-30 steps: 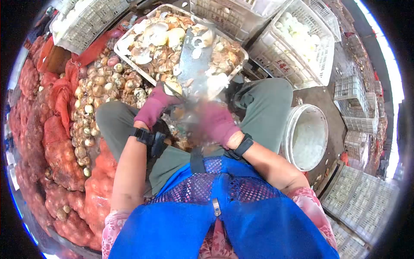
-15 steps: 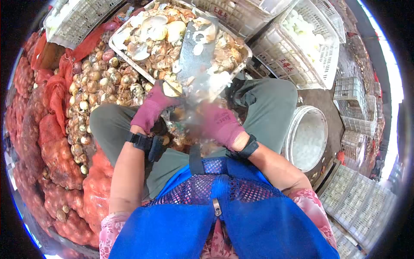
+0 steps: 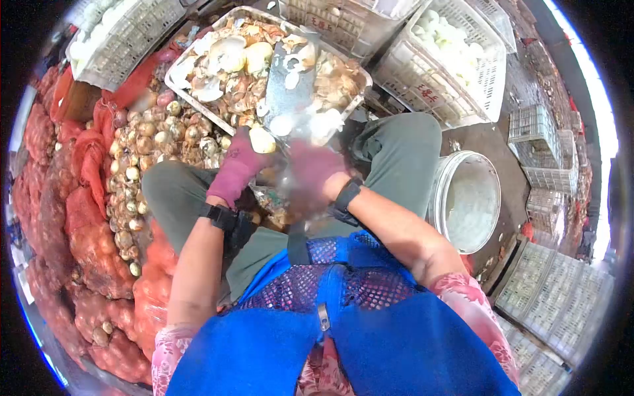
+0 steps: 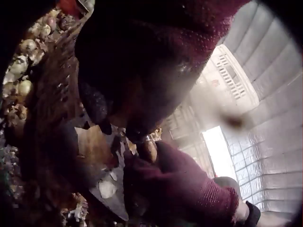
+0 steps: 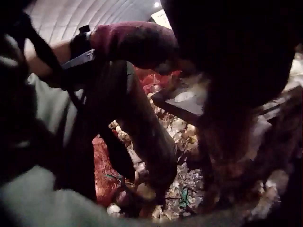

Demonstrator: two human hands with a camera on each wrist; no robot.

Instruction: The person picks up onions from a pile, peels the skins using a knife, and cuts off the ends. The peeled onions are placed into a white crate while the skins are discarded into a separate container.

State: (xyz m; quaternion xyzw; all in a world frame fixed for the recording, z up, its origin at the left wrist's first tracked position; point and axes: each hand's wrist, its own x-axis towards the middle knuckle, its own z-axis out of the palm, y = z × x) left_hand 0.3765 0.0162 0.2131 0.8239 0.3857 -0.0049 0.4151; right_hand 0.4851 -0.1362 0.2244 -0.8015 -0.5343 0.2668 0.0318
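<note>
Peeled onion (image 3: 262, 140) held at the foot of a cleaver blade (image 3: 287, 89), above the person's lap.

The left hand (image 3: 238, 165), in a maroon knit glove, curls its fingertips round the pale onion and holds it against the lower edge of the wide blade. The right hand (image 3: 310, 168), gloved the same, is at the blade's near end, but it is blurred and its grip cannot be told. The blade lies over a metal tray (image 3: 187, 96) heaped with skins and onion pieces. Left of the tray is a pile of unpeeled onions (image 3: 152, 145) on red mesh sacks (image 3: 79, 218). To the right stand a white plastic crate (image 3: 422, 86) of peeled onions, with red characters printed on its wall too small to read, and a white bucket (image 3: 436, 191).
</note>
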